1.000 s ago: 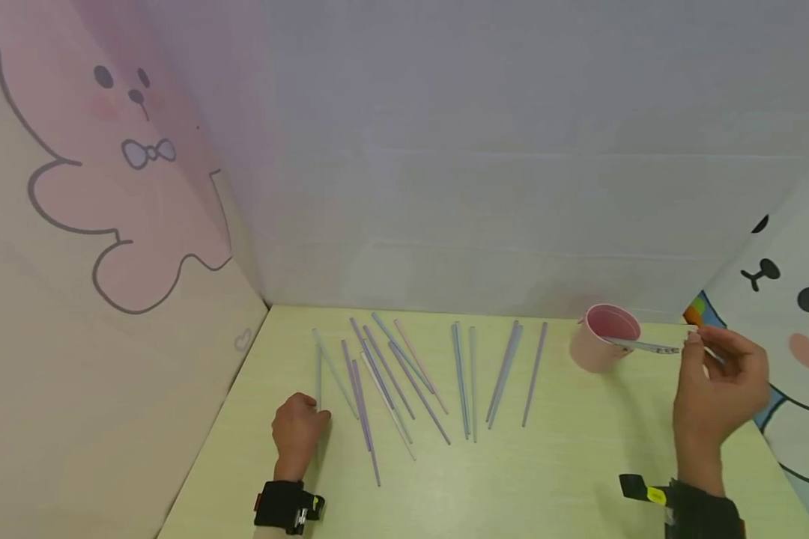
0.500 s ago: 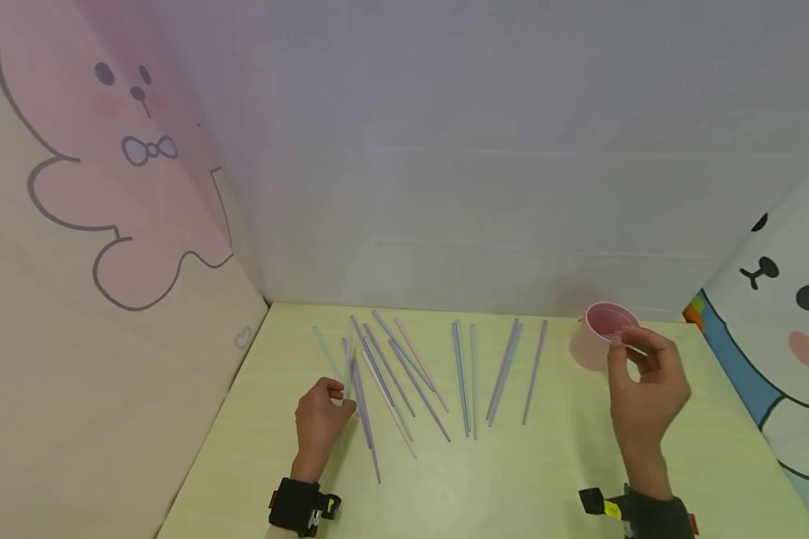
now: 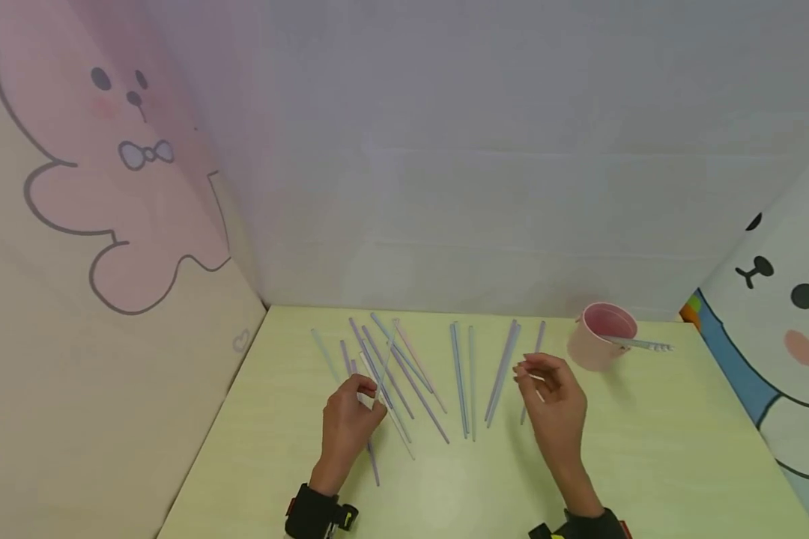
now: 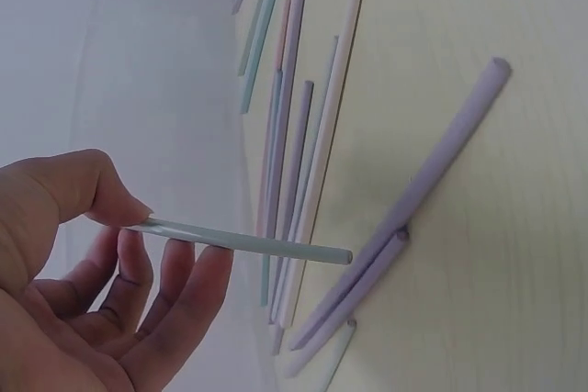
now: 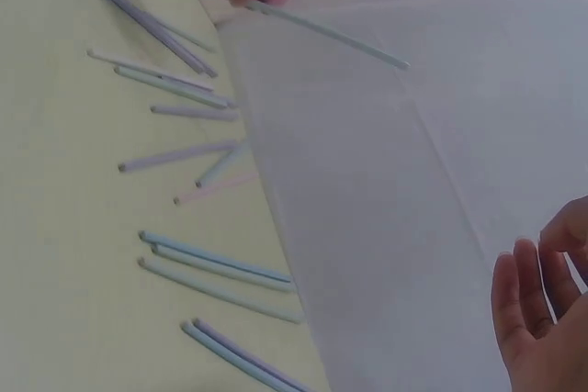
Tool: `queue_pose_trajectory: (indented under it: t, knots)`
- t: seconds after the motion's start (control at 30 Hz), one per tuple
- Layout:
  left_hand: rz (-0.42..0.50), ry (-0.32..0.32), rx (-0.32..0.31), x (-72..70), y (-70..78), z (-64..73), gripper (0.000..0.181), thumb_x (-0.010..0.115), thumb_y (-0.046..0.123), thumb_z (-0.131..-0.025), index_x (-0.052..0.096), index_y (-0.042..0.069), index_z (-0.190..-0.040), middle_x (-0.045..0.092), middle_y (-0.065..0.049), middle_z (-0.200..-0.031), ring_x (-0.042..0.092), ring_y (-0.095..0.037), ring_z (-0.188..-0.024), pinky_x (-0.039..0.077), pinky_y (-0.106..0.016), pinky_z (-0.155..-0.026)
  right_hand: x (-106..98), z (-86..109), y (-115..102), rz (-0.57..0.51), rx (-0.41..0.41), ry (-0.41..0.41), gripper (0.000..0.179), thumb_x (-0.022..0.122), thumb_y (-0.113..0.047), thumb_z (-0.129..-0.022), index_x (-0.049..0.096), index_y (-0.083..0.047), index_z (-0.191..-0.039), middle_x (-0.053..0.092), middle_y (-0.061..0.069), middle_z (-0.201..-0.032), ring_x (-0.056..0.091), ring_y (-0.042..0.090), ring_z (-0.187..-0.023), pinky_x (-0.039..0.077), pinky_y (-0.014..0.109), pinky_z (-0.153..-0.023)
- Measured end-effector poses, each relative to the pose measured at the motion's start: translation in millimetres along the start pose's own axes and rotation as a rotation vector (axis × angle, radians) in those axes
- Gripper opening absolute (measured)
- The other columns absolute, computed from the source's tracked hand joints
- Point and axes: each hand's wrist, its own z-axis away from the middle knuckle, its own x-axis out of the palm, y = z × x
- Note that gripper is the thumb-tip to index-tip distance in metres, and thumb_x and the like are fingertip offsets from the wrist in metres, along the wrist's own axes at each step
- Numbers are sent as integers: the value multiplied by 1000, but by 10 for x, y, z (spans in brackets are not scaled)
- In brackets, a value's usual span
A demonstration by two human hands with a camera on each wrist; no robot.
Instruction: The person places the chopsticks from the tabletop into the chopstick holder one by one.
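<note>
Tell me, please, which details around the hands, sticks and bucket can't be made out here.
- Inside bottom of the pink bucket: head view, hidden by its near wall.
- Pale slender item sticking out over the rim: head view, too small to tell whether one piece or several.
- Middle of the rightmost purple stick: head view, covered by the right hand.
- Part of the right wristband: head view, cut off by the bottom edge.
</note>
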Motion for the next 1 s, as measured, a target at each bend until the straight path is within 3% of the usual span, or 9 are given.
queue_pose_trajectory:
  t: [0.17,0.4,0.57,0.73,1.0]
  knots:
    - [47,-11,88,112,99,35,22,69,5,-71,66,11,-93,65,5,-79,54,-1,-50,44,-24,-47,183,106,40,51,7,-79,37,61,31,-76,60,16,-110,57,35,-94,65,27,-86,56,18,-74]
    - [74,-10,215,231,199,113,24,69,6,-74,63,14,-95,63,8,-84,55,-3,-59,42,-21,-47,350,172,13,24,66,-113,34,62,26,-79,61,12,-110,58,34,-95,63,34,-85,57,20,-73]
    - [61,-8,291,302,286,138,25,69,8,-75,61,19,-97,62,12,-86,58,-3,-64,47,-20,-49,455,189,-31,-1,102,-141,35,64,22,-81,61,9,-113,59,33,-97,63,35,-86,57,21,-74]
    - [58,-13,344,356,365,145,29,69,7,-72,60,21,-95,61,15,-86,60,-4,-64,50,-17,-52,540,199,-85,-43,107,-169,37,65,19,-82,59,8,-117,58,33,-100,63,32,-90,56,21,-77]
    - [98,-89,392,417,428,232,27,70,7,-77,59,20,-99,60,12,-90,60,-5,-68,53,-19,-56,603,234,-95,-53,72,-180,36,63,21,-82,60,8,-116,61,27,-104,64,30,-91,57,22,-75]
